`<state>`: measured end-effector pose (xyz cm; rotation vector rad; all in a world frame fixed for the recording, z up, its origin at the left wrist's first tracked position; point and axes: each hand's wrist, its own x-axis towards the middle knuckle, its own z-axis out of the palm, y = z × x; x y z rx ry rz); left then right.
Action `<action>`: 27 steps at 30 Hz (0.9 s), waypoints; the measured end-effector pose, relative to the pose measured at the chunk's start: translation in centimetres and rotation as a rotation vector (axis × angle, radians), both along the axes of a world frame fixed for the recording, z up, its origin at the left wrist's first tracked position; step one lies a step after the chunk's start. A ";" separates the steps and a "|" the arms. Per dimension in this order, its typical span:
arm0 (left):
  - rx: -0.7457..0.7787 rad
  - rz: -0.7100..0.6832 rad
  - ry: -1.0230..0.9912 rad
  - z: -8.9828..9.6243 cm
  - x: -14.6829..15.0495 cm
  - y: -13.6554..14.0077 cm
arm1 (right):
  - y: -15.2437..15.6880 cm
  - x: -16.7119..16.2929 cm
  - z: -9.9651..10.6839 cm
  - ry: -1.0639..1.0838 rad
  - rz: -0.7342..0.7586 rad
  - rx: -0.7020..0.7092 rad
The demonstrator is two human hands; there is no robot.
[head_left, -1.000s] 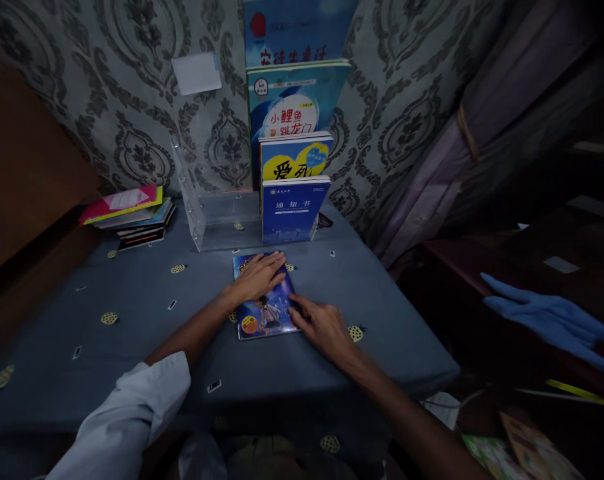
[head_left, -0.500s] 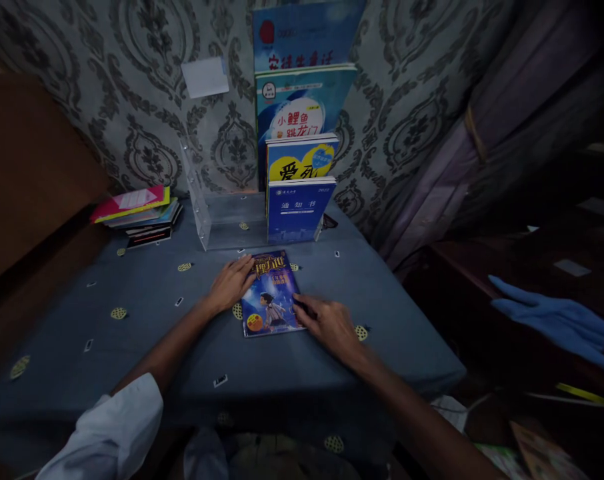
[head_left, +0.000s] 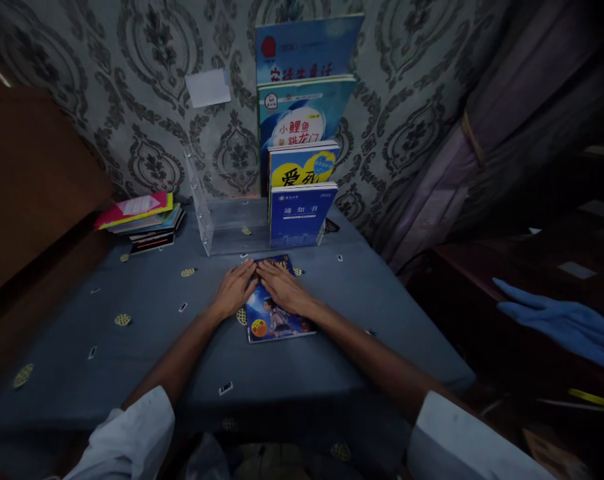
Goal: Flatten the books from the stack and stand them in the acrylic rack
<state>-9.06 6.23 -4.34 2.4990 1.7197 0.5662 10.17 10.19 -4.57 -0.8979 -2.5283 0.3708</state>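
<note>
A purple-blue book (head_left: pixel 277 327) with a running figure on its cover lies flat on the table, its upper part partly hidden under my hands. My left hand (head_left: pixel 236 288) rests at the book's upper left edge, fingers stretched out and tips on the cover. Flat across the top half of the cover lies my right hand (head_left: pixel 283 285), its fingers extended and nearly touching the left fingertips. Just beyond the book stands a clear acrylic rack (head_left: pixel 237 227), with a dark blue booklet (head_left: pixel 302 217) upright at the front of its right side.
More books (head_left: pixel 305 107) stand behind the booklet in tiers, up against the patterned wall. A stack of thin books (head_left: pixel 145 220) lies at the back left. The table (head_left: pixel 152 340) has a blue pineapple-print cloth. A blue glove (head_left: pixel 562 317) lies on the right, beyond the table's edge.
My right hand has moved from the book's right edge up and left onto the cover. My left hand stays at the upper left edge. The view has shifted slightly.
</note>
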 end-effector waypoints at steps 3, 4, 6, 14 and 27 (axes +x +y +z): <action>0.008 0.004 -0.003 0.0 0.1 0.0 | 1.2 1.9 -0.2 0.027 -0.075 -0.026; 0.005 0.006 0.000 0.0 0.1 0.0 | 1.6 2.5 -0.3 0.038 -0.090 -0.043; -0.009 0.007 0.011 0.2 0.2 0.0 | 2.4 3.5 -0.4 0.087 -0.089 -0.091; -0.140 -0.034 0.159 1.5 0.1 -0.1 | 4.8 5.2 -0.3 0.505 0.001 -0.438; -0.136 -0.321 0.212 2.4 3.2 2.9 | 4.6 5.3 1.5 0.545 -0.023 -0.632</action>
